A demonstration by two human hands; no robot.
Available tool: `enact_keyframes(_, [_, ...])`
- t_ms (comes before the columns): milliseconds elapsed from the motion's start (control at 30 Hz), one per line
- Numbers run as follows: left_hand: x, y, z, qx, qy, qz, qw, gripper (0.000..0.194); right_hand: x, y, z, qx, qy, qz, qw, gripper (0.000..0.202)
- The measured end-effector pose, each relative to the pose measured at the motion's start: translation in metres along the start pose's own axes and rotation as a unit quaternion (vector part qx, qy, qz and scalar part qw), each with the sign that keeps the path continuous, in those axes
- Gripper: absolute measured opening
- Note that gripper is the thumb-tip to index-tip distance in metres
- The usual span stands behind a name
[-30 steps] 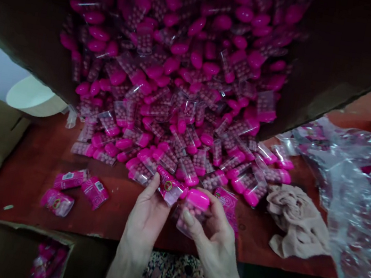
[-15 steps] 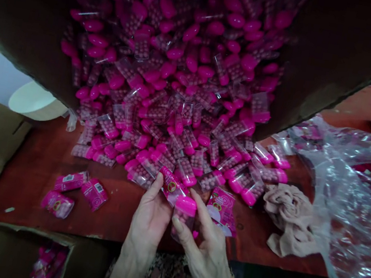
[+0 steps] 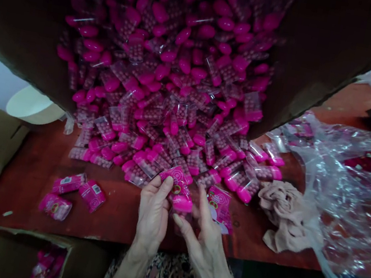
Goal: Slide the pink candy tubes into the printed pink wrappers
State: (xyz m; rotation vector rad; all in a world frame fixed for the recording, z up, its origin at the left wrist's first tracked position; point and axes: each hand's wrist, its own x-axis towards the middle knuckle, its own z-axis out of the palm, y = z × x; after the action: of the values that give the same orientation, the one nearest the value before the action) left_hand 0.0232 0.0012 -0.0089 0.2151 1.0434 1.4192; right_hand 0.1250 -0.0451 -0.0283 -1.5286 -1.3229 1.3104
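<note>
In the middle of the head view, my left hand [image 3: 152,214] pinches a printed pink sleeve [image 3: 175,178] between thumb and fingers. A small clear candy container with a pink cap [image 3: 182,202] sits at the sleeve's lower end, cap towards it. How far the cap is inside the sleeve I cannot tell. My right hand [image 3: 205,238] has its thumb and index finger around the container's clear lower part, which is blurred. Just right of my fingers lie flat printed sleeves [image 3: 220,207]. Beyond both hands spreads a large heap of pink-capped containers [image 3: 176,108] filled with small balls.
Several sleeved containers [image 3: 56,206] lie on the red table [image 3: 114,217] at the left. An open carton [image 3: 19,244] below holds more. A white bowl [image 3: 33,105] stands back left. A crumpled beige cloth [image 3: 283,214] and clear plastic bags [image 3: 357,203] lie to the right.
The container's pink cap has come up against the sleeve's lower end, between my hands. My left fingers have curled more around the sleeve. The view has shifted slightly.
</note>
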Motion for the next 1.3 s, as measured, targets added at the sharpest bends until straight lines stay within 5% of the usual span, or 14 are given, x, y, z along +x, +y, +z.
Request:
enact_keyframes(167, [-0.001,-0.001,-0.001,0.061,-0.058,-0.035,0.996,0.02,0.005,-0.007,-0.005,0.143,-0.025,0.05,0.988,0.078])
enact_keyframes(467, [-0.003,-0.004,-0.003,0.081,-0.05,-0.075,0.993,0.027,0.011,-0.004,-0.01,0.282,-0.07,0.076,0.954,0.079])
enact_keyframes(633, [-0.005,-0.007,-0.008,0.091,-0.079,-0.101,0.988,0.028,0.01,-0.006,-0.009,0.264,-0.05,0.062,0.961,0.081])
enact_keyframes(867, [-0.001,-0.006,-0.019,0.118,-0.141,-0.107,0.977,0.014,0.005,0.0,-0.012,0.063,-0.029,0.015,0.998,0.076])
enact_keyframes(1033, [0.001,-0.003,-0.017,0.1,-0.174,-0.152,0.968,0.022,0.004,-0.003,-0.008,0.176,-0.015,0.054,0.983,0.083])
enact_keyframes(1200, [0.0,-0.003,-0.008,0.041,-0.119,-0.113,0.986,0.026,0.002,-0.004,0.0,0.237,0.066,0.048,0.968,0.086])
enact_keyframes(1300, [0.0,-0.003,-0.006,0.022,-0.07,-0.099,0.992,0.022,-0.003,-0.001,0.004,0.16,0.05,0.029,0.985,0.059])
